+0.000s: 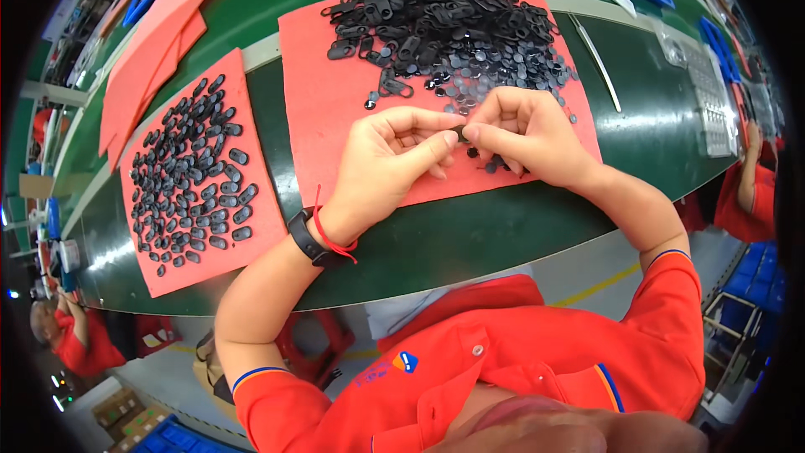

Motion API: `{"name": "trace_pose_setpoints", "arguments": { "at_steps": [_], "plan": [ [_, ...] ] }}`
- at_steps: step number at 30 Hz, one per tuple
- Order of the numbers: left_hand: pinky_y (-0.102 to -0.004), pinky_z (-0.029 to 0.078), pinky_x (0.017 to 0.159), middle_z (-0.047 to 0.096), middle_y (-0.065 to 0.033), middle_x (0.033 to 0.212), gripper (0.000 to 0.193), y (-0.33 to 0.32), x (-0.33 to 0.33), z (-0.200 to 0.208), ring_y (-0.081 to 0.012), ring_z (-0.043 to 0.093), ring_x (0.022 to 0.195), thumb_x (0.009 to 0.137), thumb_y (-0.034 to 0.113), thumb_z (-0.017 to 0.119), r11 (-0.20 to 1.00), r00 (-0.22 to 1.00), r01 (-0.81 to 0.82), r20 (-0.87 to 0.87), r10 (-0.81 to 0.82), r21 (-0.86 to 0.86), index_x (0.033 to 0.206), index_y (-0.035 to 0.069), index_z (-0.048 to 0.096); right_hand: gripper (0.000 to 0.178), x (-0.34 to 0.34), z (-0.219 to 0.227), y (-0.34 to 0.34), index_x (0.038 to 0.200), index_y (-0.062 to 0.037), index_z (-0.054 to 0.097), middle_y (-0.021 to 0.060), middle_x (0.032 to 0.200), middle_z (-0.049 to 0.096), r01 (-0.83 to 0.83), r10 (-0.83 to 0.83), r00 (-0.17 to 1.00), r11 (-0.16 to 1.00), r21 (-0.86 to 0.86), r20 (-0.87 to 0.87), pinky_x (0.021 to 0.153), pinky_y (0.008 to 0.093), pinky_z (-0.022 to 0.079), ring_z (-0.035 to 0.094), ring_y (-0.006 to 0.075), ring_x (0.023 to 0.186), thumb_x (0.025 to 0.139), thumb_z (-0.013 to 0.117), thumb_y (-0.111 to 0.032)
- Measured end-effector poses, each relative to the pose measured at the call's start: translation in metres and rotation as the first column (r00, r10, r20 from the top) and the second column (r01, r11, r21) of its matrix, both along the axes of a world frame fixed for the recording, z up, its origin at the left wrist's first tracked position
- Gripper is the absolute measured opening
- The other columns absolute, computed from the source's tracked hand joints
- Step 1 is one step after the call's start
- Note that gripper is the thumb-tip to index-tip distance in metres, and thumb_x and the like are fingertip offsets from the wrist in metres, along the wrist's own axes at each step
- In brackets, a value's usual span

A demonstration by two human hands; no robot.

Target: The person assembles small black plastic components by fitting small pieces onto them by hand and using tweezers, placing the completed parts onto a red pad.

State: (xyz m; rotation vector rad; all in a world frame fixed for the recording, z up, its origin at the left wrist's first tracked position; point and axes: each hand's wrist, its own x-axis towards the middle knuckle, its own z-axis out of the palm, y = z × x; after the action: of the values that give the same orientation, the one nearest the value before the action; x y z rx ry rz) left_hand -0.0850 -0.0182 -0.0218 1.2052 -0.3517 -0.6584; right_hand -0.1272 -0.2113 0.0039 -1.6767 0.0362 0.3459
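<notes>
My left hand [387, 159] pinches a small black oval part [459, 132] between thumb and forefinger. Fingertips of my right hand [530, 136] are pinched at the same part's right end, and may hold a small disc too; the fingers hide it. Both hands hover over a pink foam mat [323, 130]. Just beyond them lies a spread of small round dark discs [503, 71], some shiny. Behind these is a heap of black oval plastic parts with a loop-like opening [428, 13]. Several discs also show beneath my right hand.
On the left, another pink mat [189, 275] carries many black oval pieces [197, 176] laid out singly. Stacked pink sheets [151, 67] lie behind it. A thin white strip [597, 63] and a clear tray [708, 105] are at right on the green table [402, 235]. Other people sit at both sides.
</notes>
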Motion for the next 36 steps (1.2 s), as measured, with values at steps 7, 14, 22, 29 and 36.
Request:
{"name": "trace_pose_setpoints", "arguments": {
  "at_steps": [7, 14, 22, 29, 36],
  "plan": [
    [-0.0213, 0.051, 0.059, 0.066, -0.0114, 0.087, 0.022, 0.0041, 0.0001, -0.0029, -0.0106, 0.061, 0.071, 0.084, 0.005, 0.062, 0.998, 1.0, 0.009, 0.014, -0.009, 0.055, 0.103, -0.006, 0.061, 0.018, 0.0019, 0.0014, 0.0006, 0.082, -0.0004, 0.059, 0.0039, 0.065, 0.06, -0.037, 0.036, 0.997, 0.999, -0.013, -0.074, 0.037, 0.0183, 0.032, 0.044, 0.003, 0.042, 0.082, 0.065, -0.017],
    [-0.0215, 0.05, 0.06, 0.065, -0.0095, 0.087, 0.022, 0.0053, -0.0011, 0.0007, -0.0105, 0.06, 0.071, 0.085, 0.003, 0.059, 0.999, 1.0, 0.021, 0.005, -0.021, 0.05, 0.105, -0.006, 0.061, 0.022, 0.0011, 0.0023, -0.0002, 0.081, -0.003, 0.057, 0.0028, 0.066, 0.059, -0.022, 0.023, 0.998, 1.0, 0.013, -0.065, 0.038, 0.0169, 0.029, 0.042, 0.0023, 0.042, 0.082, 0.065, -0.023],
    [-0.0215, 0.05, 0.06, 0.065, -0.0093, 0.085, 0.021, 0.0033, -0.0012, 0.0018, -0.0112, 0.061, 0.07, 0.085, 0.003, 0.059, 0.999, 1.0, 0.002, -0.012, -0.002, 0.041, 0.104, -0.006, 0.061, 0.023, 0.0, -0.0029, 0.0005, 0.081, -0.0028, 0.056, 0.0029, 0.066, 0.059, -0.014, 0.014, 1.0, 1.0, 0.006, -0.018, 0.039, 0.0171, 0.029, 0.041, 0.0023, 0.043, 0.083, 0.065, -0.024],
    [-0.0213, 0.051, 0.058, 0.065, -0.0104, 0.085, 0.02, 0.0038, 0.0005, -0.0003, -0.0107, 0.061, 0.069, 0.083, 0.004, 0.061, 1.0, 1.0, 0.014, -0.012, -0.014, 0.022, 0.101, -0.005, 0.062, 0.021, -0.0005, -0.0016, 0.0, 0.08, -0.0031, 0.055, 0.0028, 0.065, 0.058, -0.036, 0.036, 0.999, 0.999, 0.007, -0.012, 0.04, 0.0173, 0.031, 0.042, 0.0027, 0.043, 0.083, 0.064, -0.022],
    [-0.0211, 0.05, 0.058, 0.065, -0.009, 0.083, 0.02, 0.0051, 0.0009, -0.0011, -0.01, 0.06, 0.067, 0.083, 0.005, 0.062, 0.999, 1.0, 0.017, -0.002, -0.017, 0.039, 0.1, -0.005, 0.063, 0.02, -0.0001, -0.0005, 0.0016, 0.079, -0.0032, 0.055, 0.0026, 0.065, 0.057, -0.038, 0.039, 0.999, 0.999, 0.028, -0.027, 0.04, 0.0171, 0.031, 0.042, 0.0026, 0.043, 0.083, 0.064, -0.02]
  ]
}}
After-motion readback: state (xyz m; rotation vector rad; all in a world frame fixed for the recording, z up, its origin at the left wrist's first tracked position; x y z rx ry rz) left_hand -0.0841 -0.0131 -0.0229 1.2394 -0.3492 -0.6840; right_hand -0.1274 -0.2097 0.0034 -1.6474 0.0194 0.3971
